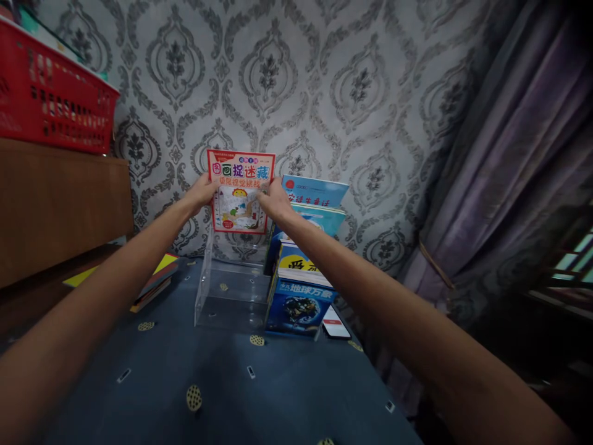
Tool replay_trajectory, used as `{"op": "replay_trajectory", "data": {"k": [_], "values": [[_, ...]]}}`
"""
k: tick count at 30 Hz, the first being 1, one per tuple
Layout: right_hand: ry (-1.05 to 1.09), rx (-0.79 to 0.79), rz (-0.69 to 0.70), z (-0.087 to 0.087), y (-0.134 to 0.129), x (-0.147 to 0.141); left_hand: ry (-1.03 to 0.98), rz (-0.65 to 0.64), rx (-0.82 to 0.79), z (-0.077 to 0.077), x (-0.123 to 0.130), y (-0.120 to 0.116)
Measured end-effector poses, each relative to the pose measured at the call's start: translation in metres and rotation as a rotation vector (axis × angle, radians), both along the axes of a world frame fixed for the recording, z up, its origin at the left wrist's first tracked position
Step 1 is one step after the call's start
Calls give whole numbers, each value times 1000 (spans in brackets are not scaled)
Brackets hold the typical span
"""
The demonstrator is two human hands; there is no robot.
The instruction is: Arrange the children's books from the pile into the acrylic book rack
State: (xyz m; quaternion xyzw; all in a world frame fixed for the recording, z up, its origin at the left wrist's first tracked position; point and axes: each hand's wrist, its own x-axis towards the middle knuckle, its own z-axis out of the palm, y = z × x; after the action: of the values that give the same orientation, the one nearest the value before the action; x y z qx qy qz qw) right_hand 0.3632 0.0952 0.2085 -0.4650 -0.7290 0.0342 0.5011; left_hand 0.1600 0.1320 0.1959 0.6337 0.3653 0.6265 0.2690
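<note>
A red-bordered picture book (239, 207) is upright, cover toward me, over the back left of a clear acrylic rack (231, 309). My left hand (202, 190) grips its left edge. My right hand (274, 196) pinches the right edge, thumb on the cover. Whether its bottom rests on the rack is unclear. The rack's right half holds a blue earth book (301, 309) in front, a yellow and blue book (296, 258) behind it, and light blue books (319, 188) at the back, partly covered by my right forearm.
Stacked books (155, 281) lie on the dark blue tablecloth (222, 383) at left, partly behind my left arm. A phone (335, 322) sits right of the rack. A red basket (55, 93) stands on a wooden cabinet (65, 204). Purple curtain (486, 185) hangs at right.
</note>
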Motion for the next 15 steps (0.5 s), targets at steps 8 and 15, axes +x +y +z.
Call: {"op": "replay_trajectory", "data": {"k": [8,15], "values": [[-47,209,3,-3,9,-1,43,-57,-83,-22,3,8],[-97,266,35,-10,17,4,36,-70,-88,-26,1,15]]}}
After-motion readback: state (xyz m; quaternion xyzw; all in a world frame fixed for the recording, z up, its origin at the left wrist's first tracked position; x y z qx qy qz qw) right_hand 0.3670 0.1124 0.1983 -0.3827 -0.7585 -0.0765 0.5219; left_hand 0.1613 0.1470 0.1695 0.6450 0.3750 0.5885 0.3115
